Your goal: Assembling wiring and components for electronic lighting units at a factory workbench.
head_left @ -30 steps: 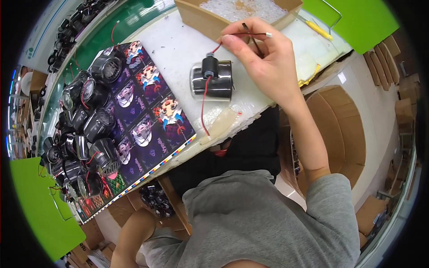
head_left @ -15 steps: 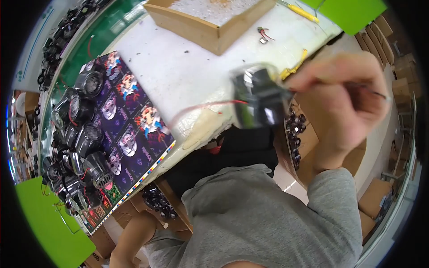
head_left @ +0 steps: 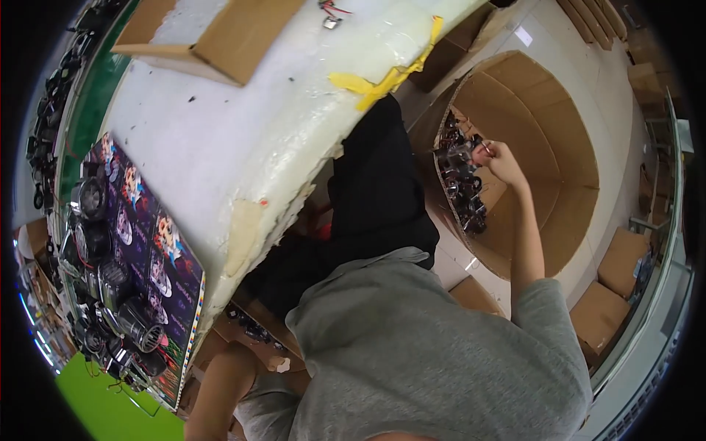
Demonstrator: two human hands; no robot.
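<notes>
Far out to the right, my right hand (head_left: pixel 501 163) reaches into a tall, round-sided cardboard box (head_left: pixel 570 140). Its fingers are closed on a small black, shiny fan unit (head_left: pixel 459 154), blurred and partly hidden. More dark units of this kind (head_left: pixel 465 198) are heaped along that box's left side, just under the hand. My left forearm (head_left: pixel 224 382) hangs at the lower left, and the hand itself lies outside the picture. On the table's left end, several black fan units with grilles and red wires (head_left: pixel 138 323) rest on a printed purple sheet (head_left: pixel 156 253).
The white table (head_left: pixel 191 140) has a rough, taped front edge with yellow tape (head_left: pixel 382 82). An open cardboard tray (head_left: pixel 243 44) and a small wired part (head_left: pixel 333 22) stand at its back. Below the table, another box holds dark parts (head_left: pixel 254 327). Closed cartons (head_left: pixel 603 316) stand at right.
My right hand has carried the fan unit from above the table's edge, rightward and down into the cardboard box. The view has turned right, so the table appears farther left.
</notes>
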